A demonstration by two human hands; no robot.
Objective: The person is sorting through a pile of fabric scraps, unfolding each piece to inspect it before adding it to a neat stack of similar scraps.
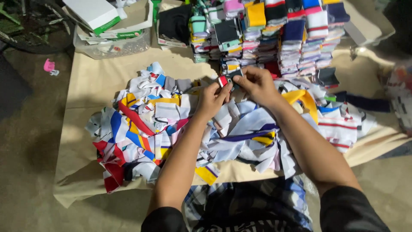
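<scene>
Holding a small dark piece of cloth with a red patch (227, 79) between them, both hands meet just above the far edge of a loose heap of coloured fabric pieces (146, 129). The left hand (212, 99) pinches the piece's near-left corner, by the red patch, with fingertips pressed together; the right hand (256, 83) curls over its right end, fingers closed on it from above. The piece lies lifted between the two hands, its long axis running roughly left to right and tilted slightly up toward the right, so neither hand is nearer: each has an end. Just beyond it, well within reach of the right hand, stand neat stacks of folded pieces (274, 34) in rows. The heap spreads over a tan sheet covering the surface (94, 81), and a clear plastic bin with white boxes (111, 41) sits at the far left corner.
</scene>
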